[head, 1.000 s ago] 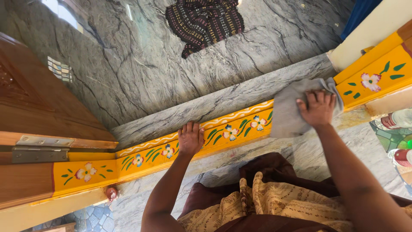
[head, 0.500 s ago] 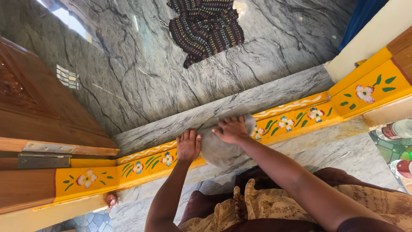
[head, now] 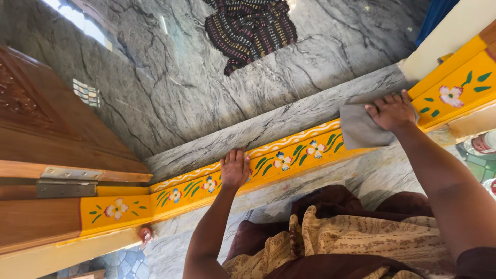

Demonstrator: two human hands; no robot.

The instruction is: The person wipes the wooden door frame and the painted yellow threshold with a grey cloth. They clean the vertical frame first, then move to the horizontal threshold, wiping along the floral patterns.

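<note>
Head view: right hand [head: 391, 110] presses grey cloth [head: 357, 129] on sill [head: 289, 155].

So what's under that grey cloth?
The grey cloth lies on the yellow painted threshold, near its right end, pressed flat by the right hand. Painted flowers show beside the cloth; whatever is painted beneath it is covered.

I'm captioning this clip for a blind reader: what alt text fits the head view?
A person's right hand presses a grey cloth on a yellow flower-painted door sill, while the left hand rests flat on the sill. Grey marble floor, a dark striped cloth and a wooden door lie beyond.
</note>
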